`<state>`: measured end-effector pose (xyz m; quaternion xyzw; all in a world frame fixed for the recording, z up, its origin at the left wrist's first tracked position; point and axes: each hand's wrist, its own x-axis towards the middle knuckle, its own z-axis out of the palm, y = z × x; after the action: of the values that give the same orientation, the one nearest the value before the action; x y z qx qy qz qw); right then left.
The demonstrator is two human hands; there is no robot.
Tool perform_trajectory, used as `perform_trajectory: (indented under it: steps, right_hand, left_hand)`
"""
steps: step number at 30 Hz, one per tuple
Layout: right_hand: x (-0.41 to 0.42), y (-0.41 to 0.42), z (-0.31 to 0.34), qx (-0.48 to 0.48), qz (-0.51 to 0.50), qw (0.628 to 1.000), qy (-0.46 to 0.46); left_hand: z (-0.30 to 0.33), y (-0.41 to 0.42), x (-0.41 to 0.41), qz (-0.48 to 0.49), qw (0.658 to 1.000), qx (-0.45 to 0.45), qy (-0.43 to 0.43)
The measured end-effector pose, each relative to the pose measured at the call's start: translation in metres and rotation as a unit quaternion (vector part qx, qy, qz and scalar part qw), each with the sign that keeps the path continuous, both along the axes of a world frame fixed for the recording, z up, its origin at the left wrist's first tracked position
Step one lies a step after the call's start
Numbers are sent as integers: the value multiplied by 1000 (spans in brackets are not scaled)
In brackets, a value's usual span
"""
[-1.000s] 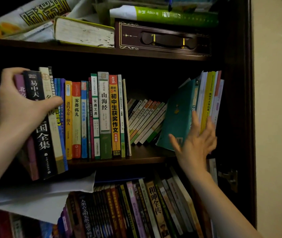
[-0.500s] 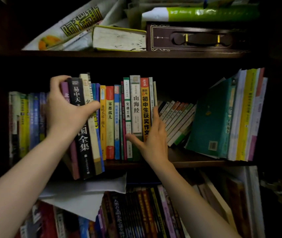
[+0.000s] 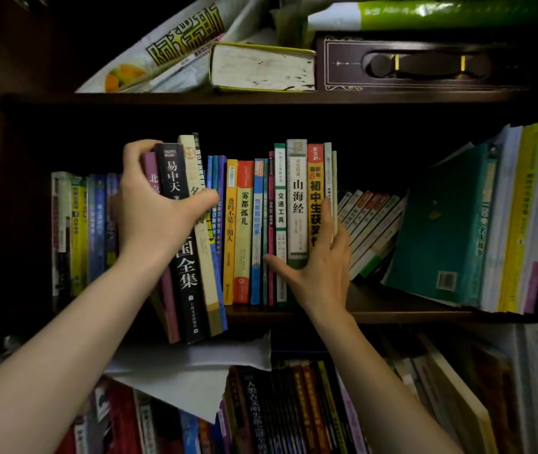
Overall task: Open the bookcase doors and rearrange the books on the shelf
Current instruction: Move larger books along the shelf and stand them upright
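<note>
On middle shelf (image 3: 392,314): left hand (image 3: 153,208) grips black book (image 3: 179,231) (tilted); right hand (image 3: 318,273), fingers straight, presses upright books (image 3: 294,204).

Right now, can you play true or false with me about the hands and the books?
1. The left hand grips the black book. True.
2. The black book sits fully back on the shelf. False: its bottom juts out past the shelf edge.
3. The right hand holds the teal book. False: it presses, fingers straight, against the upright row by the orange book.
4. Slim books lean between the upright row and the teal book. True.
</note>
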<state>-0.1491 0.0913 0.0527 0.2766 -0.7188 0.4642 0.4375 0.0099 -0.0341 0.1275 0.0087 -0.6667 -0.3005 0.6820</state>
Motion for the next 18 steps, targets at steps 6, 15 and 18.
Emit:
perform_trajectory:
  steps: [6, 15, 18]
  right_hand:
    - [-4, 9, -1, -9, 31, 999, 9]
    - [-11, 25, -1, -51, 29, 998, 20]
    - [-18, 44, -2, -58, 12, 998, 36]
  left_hand:
    - [-1, -2, 0, -4, 1000, -11, 2]
    - [-2, -3, 4, -6, 1000, -19, 13]
    - [-2, -2, 3, -5, 1000, -22, 16]
